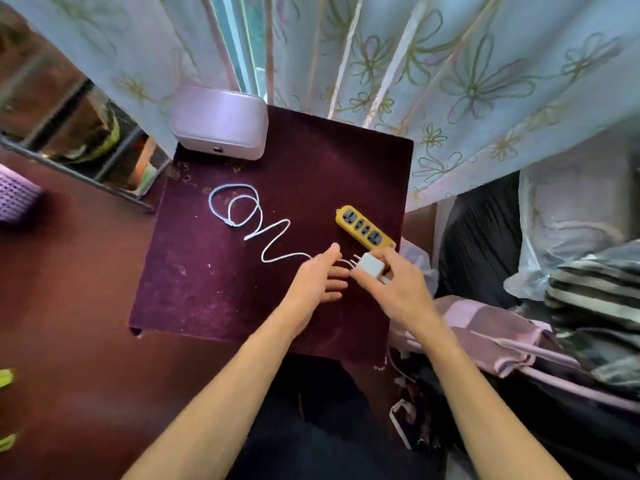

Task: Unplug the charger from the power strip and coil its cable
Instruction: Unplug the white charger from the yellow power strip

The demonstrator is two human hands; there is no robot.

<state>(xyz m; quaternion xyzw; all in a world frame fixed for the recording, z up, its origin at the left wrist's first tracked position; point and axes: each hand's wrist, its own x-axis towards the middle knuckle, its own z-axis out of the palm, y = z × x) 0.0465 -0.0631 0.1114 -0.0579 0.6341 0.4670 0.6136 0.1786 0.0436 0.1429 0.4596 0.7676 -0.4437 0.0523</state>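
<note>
A white charger block is in my right hand, pinched between thumb and fingers just in front of the yellow power strip; its prongs are free of the strip's sockets. Its white cable runs left over the dark purple cloth, wavy near the charger and looped at its far end. My left hand is beside the charger with fingers spread, the cable passing at its fingertips; whether it grips the cable is unclear.
The small table is covered with purple cloth. A lilac box stands at its back left. Flowered curtains hang behind. Clothes and bags are piled to the right, with a rack on the left floor.
</note>
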